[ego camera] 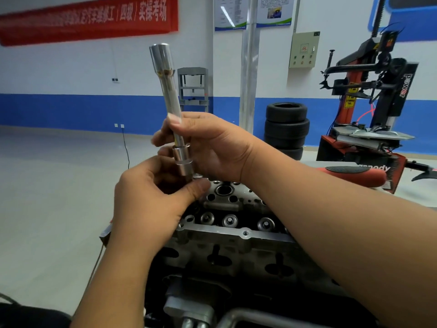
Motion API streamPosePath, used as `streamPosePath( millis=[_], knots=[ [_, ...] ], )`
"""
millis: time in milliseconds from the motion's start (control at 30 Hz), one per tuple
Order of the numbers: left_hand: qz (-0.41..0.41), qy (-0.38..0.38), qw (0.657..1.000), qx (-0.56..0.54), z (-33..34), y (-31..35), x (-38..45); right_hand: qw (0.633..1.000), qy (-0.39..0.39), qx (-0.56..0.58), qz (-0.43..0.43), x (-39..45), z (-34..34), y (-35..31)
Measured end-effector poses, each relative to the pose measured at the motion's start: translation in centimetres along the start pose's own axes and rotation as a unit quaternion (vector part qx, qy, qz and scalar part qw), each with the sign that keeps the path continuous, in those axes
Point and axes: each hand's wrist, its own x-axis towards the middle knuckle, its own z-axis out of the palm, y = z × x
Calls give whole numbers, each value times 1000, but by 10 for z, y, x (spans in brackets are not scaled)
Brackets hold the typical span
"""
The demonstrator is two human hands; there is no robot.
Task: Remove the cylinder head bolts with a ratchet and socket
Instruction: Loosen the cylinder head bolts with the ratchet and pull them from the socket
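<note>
A long silver extension bar (167,86) stands nearly upright in front of me, its wide end on top. My right hand (208,147) grips the bar's lower shaft. A short silver socket (183,162) sits on the bar's bottom end, and my left hand (153,200) pinches the socket's lower part between thumb and fingers. Below both hands lies the grey metal cylinder head (236,223), with round valve buckets and bolt holes showing. No ratchet handle can be made out on the bar.
A red and black tool handle (354,175) lies past my right forearm. Stacked black tyres (286,124) and a red tyre changer (369,110) stand at the back right. A grey press frame (192,88) is by the blue-striped wall. Bare floor spreads to the left.
</note>
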Motion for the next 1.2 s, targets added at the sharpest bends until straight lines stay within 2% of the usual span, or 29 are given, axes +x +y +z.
streamPosePath(
  millis=[100,133,233,300,433,467,600,767,933,1067,1100,1200],
  knots=[
    [15,-98,993,-64,-6,-1,1,1000,-7,10,0,0,0,-1],
    [20,-100,993,-66,-8,-2,1,1000,-9,10,0,0,0,-1],
    [35,-25,999,-21,-3,-3,2,1000,-16,11,12,0,2,-1],
    [36,-3,999,3,0,-2,1,1000,-13,17,12,-1,2,-2],
    [35,-102,992,-63,-7,-6,2,1000,-7,3,9,-2,0,-1],
    [39,-104,991,-70,-8,-6,2,1000,-6,0,9,-2,0,0],
    [32,-9,999,-30,-4,-5,2,1000,-12,1,21,-1,1,0],
    [29,-107,991,-69,-9,-4,2,1000,-12,2,18,-2,1,0],
    [31,-5,999,-19,-1,-6,3,999,-20,34,37,-1,2,-1],
    [17,-92,992,-85,-8,-5,3,999,-16,23,32,-1,0,0],
    [18,-82,993,-79,-8,-6,4,999,-17,28,33,-1,-1,0],
    [29,22,999,-25,-1,-4,3,996,-28,67,46,-1,2,-1]
  ],
)
